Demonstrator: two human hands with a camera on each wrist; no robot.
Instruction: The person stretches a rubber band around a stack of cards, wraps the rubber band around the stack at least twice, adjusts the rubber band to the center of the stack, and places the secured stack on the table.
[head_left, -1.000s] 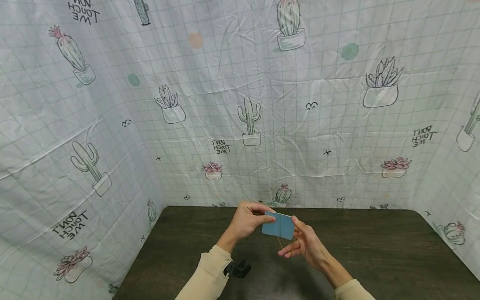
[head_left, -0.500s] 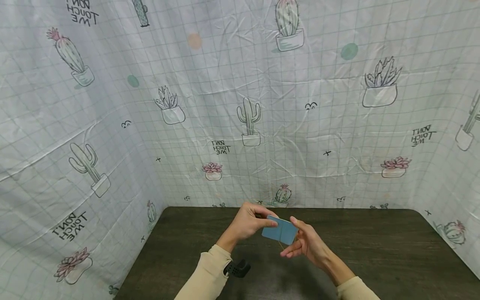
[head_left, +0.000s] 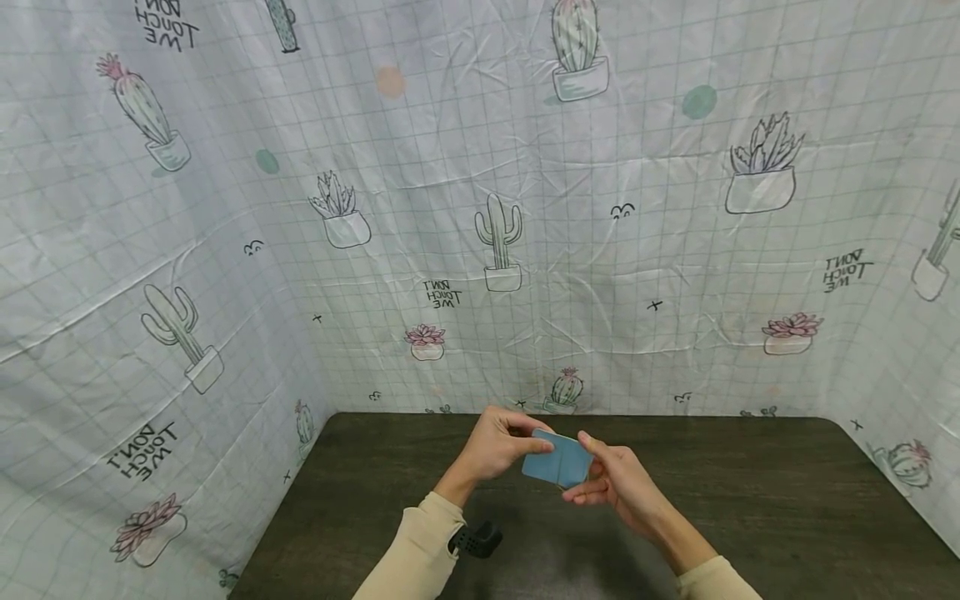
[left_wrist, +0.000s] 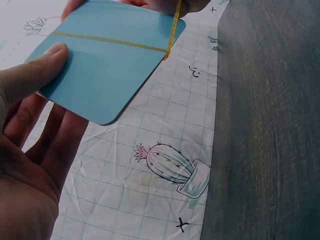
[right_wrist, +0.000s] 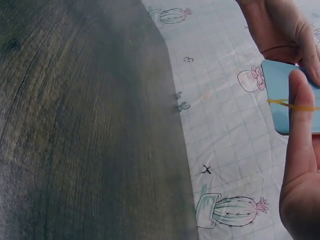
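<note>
Head view: the blue card [head_left: 558,461], flat with rounded corners, is held tilted above the table between the 2 hands. Left wrist view shows a yellow rubber band [left_wrist: 110,41] lying across its face and running off past 1 edge toward the other hand. The left hand [head_left: 491,446] pinches the card, thumb on the near face and fingers behind. The right hand [head_left: 618,483] grasps the opposite end between thumb and bent fingers, and in the right wrist view the band crosses 1 of its digits. That digit hides part of the card, whose far side is cut off by the frame there; the left thumb covers another patch.

Just behind the left hand, a black strap [head_left: 476,540] sits at the wrist, next to a cream sleeve [head_left: 416,542]; a 2nd cream cuff [head_left: 716,578] shows at the right forearm.

Beneath lies a dark wood-grain table [head_left: 750,500] with rounded far corners. Around it hangs a pale, creased cloth [head_left: 637,250] on 3 sides, printed with a grid, potted cacti, coloured dots and mirrored lettering.
</note>
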